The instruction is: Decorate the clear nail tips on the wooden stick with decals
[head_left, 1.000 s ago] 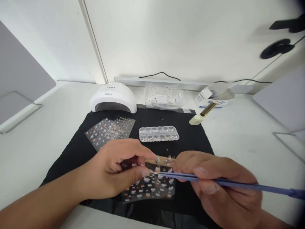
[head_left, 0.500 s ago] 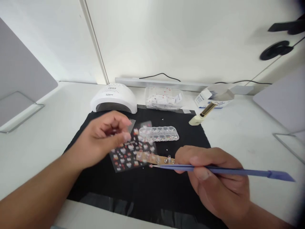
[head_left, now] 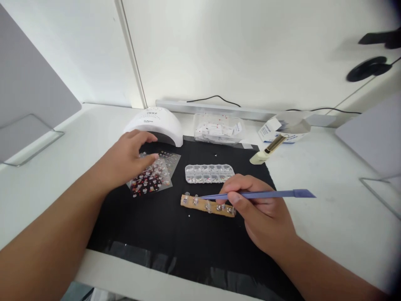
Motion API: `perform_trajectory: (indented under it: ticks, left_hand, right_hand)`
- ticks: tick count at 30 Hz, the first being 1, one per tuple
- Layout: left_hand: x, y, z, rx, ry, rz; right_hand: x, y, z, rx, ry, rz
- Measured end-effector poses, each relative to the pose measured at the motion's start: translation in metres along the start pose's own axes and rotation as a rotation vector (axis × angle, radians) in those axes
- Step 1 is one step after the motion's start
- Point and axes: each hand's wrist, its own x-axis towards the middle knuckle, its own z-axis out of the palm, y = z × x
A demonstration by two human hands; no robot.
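Observation:
My right hand point(head_left: 257, 209) grips slim purple tweezers point(head_left: 266, 194). Their fine point reaches the tan strip point(head_left: 202, 205), close to the second clear nail tip point(head_left: 196, 199) from the left. Several clear nail tips with small shiny bits stand along this strip; my fingers partly cover its right side. Whether the tweezers' point holds anything is too small to tell. Over a see-through nail sticker sheet point(head_left: 153, 177) with red and white pictures hovers my left hand point(head_left: 131, 156), its thumb and fingers apart. A second sticker sheet point(head_left: 171, 161) lies partly beneath the first.
A clear compartment case point(head_left: 208, 173) of small gems lies behind the strip on the black mat point(head_left: 150, 230). At the back are a white nail lamp point(head_left: 156, 119), a clear plastic tub point(head_left: 216, 127) and an open carton point(head_left: 285, 127). A polish bottle point(head_left: 266, 152) stands right.
The sticker sheet has left my left hand and now lies on the mat at the left. My right hand has brought the tweezers' point to the strip. The view has shifted slightly.

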Motion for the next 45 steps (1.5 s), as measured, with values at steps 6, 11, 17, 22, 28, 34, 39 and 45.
perform_trajectory:
  ticks: [6, 11, 17, 22, 28, 34, 39, 45]
  left_hand:
    - [-0.025, 0.042, 0.007, -0.264, -0.381, 0.348]
    - [-0.023, 0.046, 0.023, -0.226, -0.519, 0.308]
    - [-0.016, 0.041, 0.033, -0.261, -0.501, 0.371]
    - [-0.016, 0.04, 0.033, -0.258, -0.517, 0.424]
    - [-0.016, 0.039, 0.033, -0.269, -0.511, 0.433]
    - [-0.016, 0.04, 0.032, -0.249, -0.508, 0.438]
    - [-0.016, 0.039, 0.032, -0.234, -0.524, 0.434]
    - [-0.017, 0.036, 0.032, -0.218, -0.532, 0.443]
  right_hand:
    - [0.001, 0.002, 0.001, -0.014, -0.044, 0.041]
    - [-0.001, 0.007, 0.001, 0.032, -0.055, 0.122]
    - [-0.001, 0.008, 0.001, 0.067, -0.063, 0.159]
    - [0.0, 0.009, 0.001, 0.053, -0.068, 0.195]
    - [0.002, 0.008, 0.003, 0.135, -0.077, 0.261]
    - [0.002, 0.007, 0.004, 0.159, -0.057, 0.301]
    - [0.003, 0.008, 0.004, 0.161, -0.042, 0.348]
    - [0.004, 0.009, 0.003, 0.22, -0.036, 0.371]
